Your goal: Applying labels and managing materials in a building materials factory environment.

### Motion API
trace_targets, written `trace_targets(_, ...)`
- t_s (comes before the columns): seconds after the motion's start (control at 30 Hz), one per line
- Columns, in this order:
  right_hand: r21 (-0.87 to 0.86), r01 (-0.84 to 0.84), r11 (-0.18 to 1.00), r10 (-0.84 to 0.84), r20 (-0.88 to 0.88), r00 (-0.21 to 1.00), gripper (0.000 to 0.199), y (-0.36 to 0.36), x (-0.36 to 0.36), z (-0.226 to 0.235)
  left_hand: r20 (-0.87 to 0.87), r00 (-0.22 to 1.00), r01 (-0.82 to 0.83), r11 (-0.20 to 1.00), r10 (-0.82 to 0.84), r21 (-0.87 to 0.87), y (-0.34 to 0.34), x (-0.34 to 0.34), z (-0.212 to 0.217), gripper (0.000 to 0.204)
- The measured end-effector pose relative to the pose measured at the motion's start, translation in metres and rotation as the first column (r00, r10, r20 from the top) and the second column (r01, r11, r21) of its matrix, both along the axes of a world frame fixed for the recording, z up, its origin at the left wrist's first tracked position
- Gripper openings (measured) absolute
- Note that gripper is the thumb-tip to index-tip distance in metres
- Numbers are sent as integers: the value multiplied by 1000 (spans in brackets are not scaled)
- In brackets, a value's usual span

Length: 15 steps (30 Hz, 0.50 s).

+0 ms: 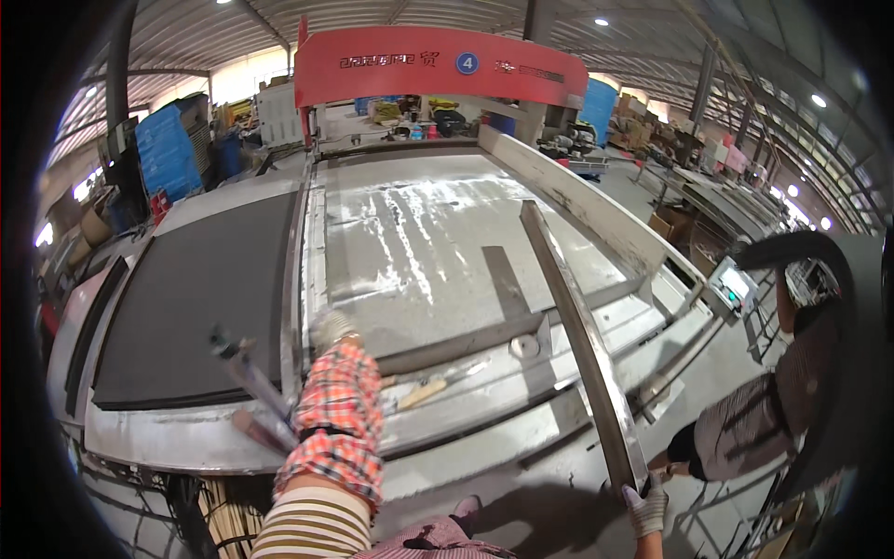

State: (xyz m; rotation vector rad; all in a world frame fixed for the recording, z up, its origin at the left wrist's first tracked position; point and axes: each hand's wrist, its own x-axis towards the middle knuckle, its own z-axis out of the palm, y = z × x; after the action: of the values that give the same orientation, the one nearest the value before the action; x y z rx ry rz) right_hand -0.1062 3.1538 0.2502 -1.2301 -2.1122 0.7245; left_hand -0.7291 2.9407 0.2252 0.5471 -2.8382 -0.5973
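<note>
My right hand [645, 511], in a pale glove, is closed round the near end of a long metal bar [582, 326]. The bar slants away and to the left, over the front edge of a large flat machine bed [419, 270]. My left hand [333, 330], also gloved, reaches forward to the metal rail [303, 270] along the bed's left side. Its fingers are blurred, so I cannot make out a grip. The orange plaid sleeve [340, 401] covers that forearm. White wet-looking streaks run over the bed.
A stack of dark grey sheets [200, 298] lies left of the rail. Blurred rod-shaped tools [253, 382] stand by my left forearm. A red gantry beam [438, 65] spans the far end. On the right are a co-worker [754, 419] and a small control box [733, 284].
</note>
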Motion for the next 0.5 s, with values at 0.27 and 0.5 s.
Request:
trace_targets(0.27, 51, -167, 985, 145, 293, 945, 57, 106, -75, -9, 233, 972, 91, 967, -35, -238, -46, 0, 23, 63)
trace_targets(0.5, -75, -275, 959, 284, 299, 911, 62, 162, -118, -18, 280, 911, 287, 953, -303, 98, -11, -18, 30, 99)
